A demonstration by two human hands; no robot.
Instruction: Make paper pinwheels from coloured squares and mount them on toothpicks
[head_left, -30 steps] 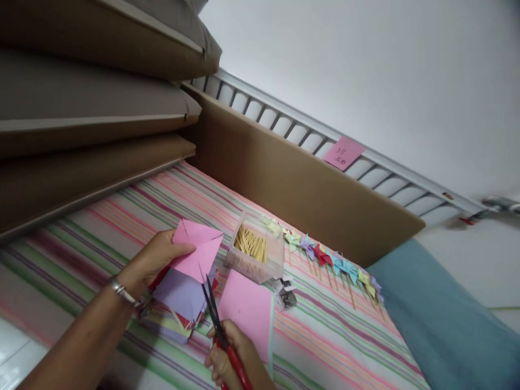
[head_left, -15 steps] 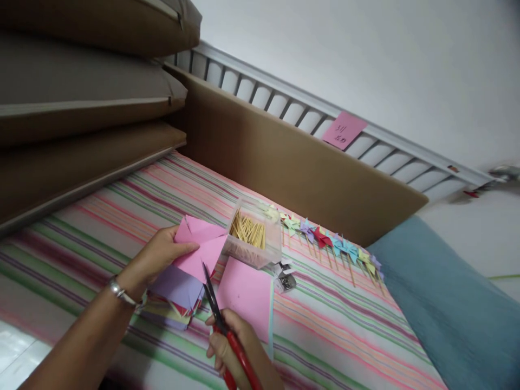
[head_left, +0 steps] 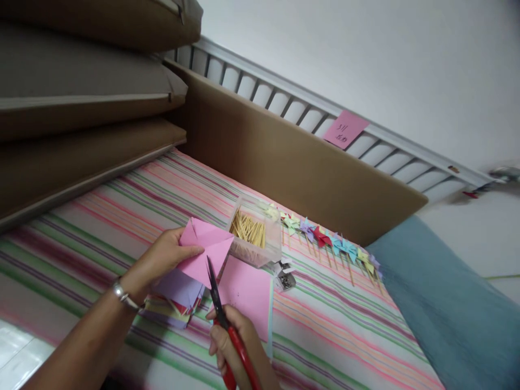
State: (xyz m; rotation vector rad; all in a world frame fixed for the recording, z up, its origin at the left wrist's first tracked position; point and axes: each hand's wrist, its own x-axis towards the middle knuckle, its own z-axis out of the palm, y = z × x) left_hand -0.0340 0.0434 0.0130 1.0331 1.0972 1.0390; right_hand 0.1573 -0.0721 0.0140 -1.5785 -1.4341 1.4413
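Note:
My left hand (head_left: 173, 250) pinches a square of pink paper (head_left: 211, 241) by its left side, with slits running in from its corners. In my right hand (head_left: 233, 341) is a pair of scissors (head_left: 216, 298) with red handles and dark blades. The blade tips lie at the lower part of the held square. Under my left hand is a stack of cut coloured papers (head_left: 179, 292), purple on top. Beside it, a pink sheet (head_left: 247, 295) with small marks lies flat on the striped cloth.
A clear plastic box (head_left: 270, 238) of wooden sticks stands just beyond the papers. Several paper pinwheels (head_left: 323, 238) on sticks lie to its right. A small open box of dark pins (head_left: 285, 277) sits nearby. Brown cushions (head_left: 93, 116) are piled at left; a brown board (head_left: 284, 162) stands behind.
The pink square and my left hand have shifted slightly right. The scissors have moved a little with it, their tips staying at the paper's lower part.

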